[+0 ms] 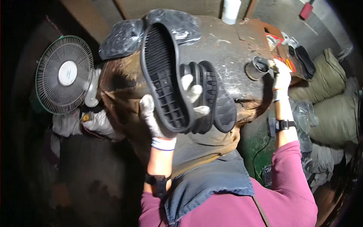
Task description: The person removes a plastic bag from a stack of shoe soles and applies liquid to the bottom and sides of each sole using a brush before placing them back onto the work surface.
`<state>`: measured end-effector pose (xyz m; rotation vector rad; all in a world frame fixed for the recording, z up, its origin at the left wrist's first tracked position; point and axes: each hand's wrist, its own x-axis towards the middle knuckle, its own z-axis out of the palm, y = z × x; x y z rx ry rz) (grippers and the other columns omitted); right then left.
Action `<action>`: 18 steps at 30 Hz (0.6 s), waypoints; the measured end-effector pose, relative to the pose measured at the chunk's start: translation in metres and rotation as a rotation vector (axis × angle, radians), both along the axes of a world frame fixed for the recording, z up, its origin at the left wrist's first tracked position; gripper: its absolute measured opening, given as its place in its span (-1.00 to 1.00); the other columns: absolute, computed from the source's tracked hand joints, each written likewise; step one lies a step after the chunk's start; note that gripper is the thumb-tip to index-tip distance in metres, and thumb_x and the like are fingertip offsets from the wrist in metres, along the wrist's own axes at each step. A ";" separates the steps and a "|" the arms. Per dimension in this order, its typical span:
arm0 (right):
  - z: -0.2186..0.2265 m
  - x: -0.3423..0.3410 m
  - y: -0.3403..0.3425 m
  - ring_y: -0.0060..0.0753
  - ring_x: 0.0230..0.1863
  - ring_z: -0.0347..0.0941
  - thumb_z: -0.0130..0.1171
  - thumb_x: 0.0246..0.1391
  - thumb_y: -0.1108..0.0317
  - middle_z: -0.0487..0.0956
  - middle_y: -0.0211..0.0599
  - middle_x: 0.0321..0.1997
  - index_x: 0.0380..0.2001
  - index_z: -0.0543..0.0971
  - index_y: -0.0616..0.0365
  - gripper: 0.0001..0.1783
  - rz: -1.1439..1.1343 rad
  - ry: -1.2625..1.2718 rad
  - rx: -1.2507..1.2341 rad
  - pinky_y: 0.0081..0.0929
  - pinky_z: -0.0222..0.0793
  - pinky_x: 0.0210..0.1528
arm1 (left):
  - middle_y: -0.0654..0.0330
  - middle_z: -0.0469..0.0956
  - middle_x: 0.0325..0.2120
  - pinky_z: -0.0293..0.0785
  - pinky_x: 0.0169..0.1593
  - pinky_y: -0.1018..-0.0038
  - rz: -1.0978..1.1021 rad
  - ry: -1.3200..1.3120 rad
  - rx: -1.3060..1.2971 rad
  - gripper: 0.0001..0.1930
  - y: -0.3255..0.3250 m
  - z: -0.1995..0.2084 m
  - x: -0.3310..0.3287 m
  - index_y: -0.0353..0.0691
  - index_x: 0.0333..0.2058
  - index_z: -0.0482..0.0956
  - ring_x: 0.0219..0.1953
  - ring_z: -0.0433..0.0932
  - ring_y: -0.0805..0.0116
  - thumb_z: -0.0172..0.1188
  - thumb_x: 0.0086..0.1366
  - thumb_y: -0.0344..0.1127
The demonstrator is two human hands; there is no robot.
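A white-gloved left hand point(152, 118) of mine grips several black rubber shoe soles. The front shoe sole point(166, 75) is tilted up, showing its ribbed and gridded hollow side. My fingertips come round its right edge, and further soles point(207, 100) are fanned out behind it to the right. At the right of the table my gloved right hand point(281, 75) is beside a small dark cup point(258, 69). Its fingers are closed near the cup's rim; what they hold, if anything, is too small to make out.
Wrapped black plastic bundles point(123, 38) lie on the worn table point(223, 45). A white bottle point(230, 11) stands at the back. At far right are a wooden tray point(280, 49) of small items and stuffed green sacks point(321, 79). A fan point(66, 73) stands at left.
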<state>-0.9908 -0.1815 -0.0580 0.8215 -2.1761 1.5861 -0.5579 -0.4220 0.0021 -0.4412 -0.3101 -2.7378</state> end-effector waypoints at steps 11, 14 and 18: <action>0.066 0.115 -0.080 -0.37 0.04 0.65 0.24 0.18 0.61 0.75 -0.16 0.00 0.02 0.71 0.23 -0.66 0.248 0.054 -0.022 -0.44 0.53 0.16 | -0.15 0.37 0.39 0.53 0.20 -0.38 -0.052 -0.318 0.046 -0.10 0.029 -0.015 -0.022 -0.26 0.50 0.15 0.23 0.56 -0.24 -0.05 0.51 0.37; 0.053 0.135 -0.119 -0.38 0.02 0.64 0.09 0.23 0.73 0.73 -0.21 -0.01 0.04 0.69 0.24 -0.61 0.425 -0.031 -0.225 -0.40 0.56 0.18 | -0.09 0.39 0.39 0.54 0.15 -0.42 -0.159 -0.311 0.095 -0.12 0.036 -0.023 -0.024 -0.24 0.49 0.20 0.22 0.56 -0.35 -0.13 0.52 0.40; 0.047 0.128 -0.141 -0.22 0.03 0.66 0.13 0.35 0.37 0.73 -0.23 0.01 0.03 0.73 0.05 -0.71 0.208 0.310 0.049 -0.36 0.56 0.15 | -0.10 0.41 0.37 0.60 0.07 -0.40 -0.193 -0.408 0.037 -0.13 0.038 -0.023 -0.015 -0.26 0.46 0.26 0.17 0.58 -0.38 -0.15 0.53 0.40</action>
